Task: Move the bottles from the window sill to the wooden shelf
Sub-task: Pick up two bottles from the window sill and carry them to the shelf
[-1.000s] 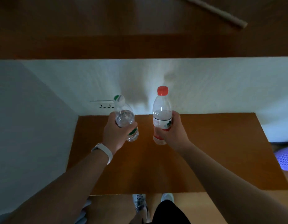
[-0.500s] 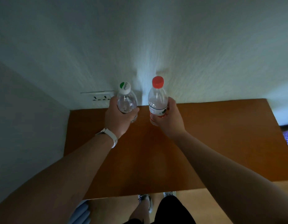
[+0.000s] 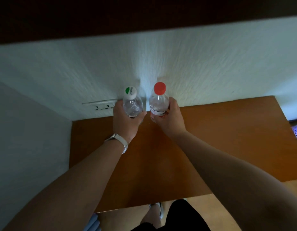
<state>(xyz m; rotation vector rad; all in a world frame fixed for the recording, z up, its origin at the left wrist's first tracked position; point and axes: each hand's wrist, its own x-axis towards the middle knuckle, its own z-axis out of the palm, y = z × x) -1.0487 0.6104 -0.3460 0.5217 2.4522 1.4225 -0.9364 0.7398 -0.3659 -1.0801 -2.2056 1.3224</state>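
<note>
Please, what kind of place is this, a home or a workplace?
Probably a room in a home, though it is not certain: a textured white wall with a power socket, and a plain wooden shelf fixed in the corner.

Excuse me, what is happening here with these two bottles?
A person holds one clear plastic bottle in each hand above a wooden shelf by a white wall. The left hand grips the white-capped bottle; the right hand grips the red-capped bottle. Whether the bottles touch the shelf cannot be told.
</note>
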